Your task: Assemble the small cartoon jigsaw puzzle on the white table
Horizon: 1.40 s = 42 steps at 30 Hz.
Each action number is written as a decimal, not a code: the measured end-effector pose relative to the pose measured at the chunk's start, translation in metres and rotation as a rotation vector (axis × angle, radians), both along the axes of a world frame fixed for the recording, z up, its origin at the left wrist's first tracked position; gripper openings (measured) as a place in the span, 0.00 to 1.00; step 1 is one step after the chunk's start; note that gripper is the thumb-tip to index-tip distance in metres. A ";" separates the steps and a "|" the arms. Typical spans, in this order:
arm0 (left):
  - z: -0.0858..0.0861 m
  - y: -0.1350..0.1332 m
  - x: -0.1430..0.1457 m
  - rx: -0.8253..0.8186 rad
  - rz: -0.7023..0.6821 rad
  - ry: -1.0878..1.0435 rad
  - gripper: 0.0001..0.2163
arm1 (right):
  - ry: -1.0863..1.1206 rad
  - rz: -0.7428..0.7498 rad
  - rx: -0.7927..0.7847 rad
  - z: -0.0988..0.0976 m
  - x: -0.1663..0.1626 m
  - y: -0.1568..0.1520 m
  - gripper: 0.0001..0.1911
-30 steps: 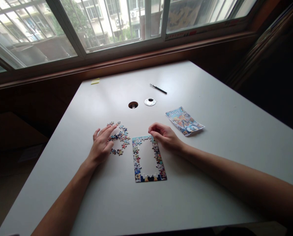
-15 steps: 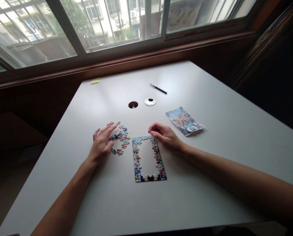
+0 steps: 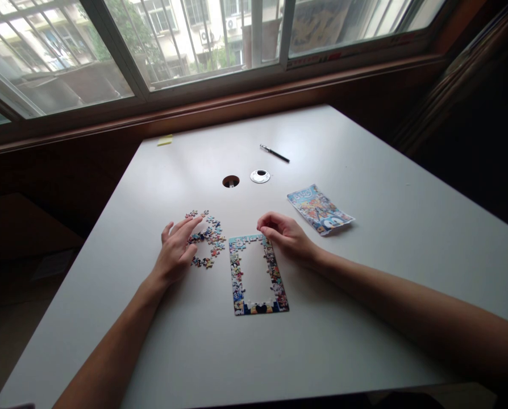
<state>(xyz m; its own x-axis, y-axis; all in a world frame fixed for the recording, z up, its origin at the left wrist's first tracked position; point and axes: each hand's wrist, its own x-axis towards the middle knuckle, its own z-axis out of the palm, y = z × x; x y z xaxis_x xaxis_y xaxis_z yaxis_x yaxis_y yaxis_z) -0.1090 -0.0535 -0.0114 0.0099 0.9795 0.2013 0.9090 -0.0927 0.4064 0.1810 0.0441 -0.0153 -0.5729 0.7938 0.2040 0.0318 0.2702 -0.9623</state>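
My left hand (image 3: 178, 250) lies with fingers spread over a loose pile of jigsaw puzzle pieces (image 3: 215, 237), hiding part of it. To the right of the pile is a joined puzzle border (image 3: 282, 289), an upright rectangle whose middle shows bare table. My right hand (image 3: 286, 234) is by the border's top right corner, its thumb and forefinger pinched together. Whatever is between those fingertips, if anything, is too small to make out. A colourful picture sheet (image 3: 320, 210) with slightly curled edges lies beyond the right hand.
On the white table (image 3: 186, 346) a black pen (image 3: 274, 153) lies toward the back. Nearer are a round cable hole (image 3: 230, 182) and a silver ring cover (image 3: 259, 176). Yellow tape (image 3: 165, 140) marks the far left corner. A barred window (image 3: 211, 45) stands behind the table.
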 end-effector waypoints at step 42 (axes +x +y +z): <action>0.001 0.000 0.002 -0.012 0.022 0.024 0.29 | -0.025 -0.004 0.010 0.004 0.001 -0.001 0.08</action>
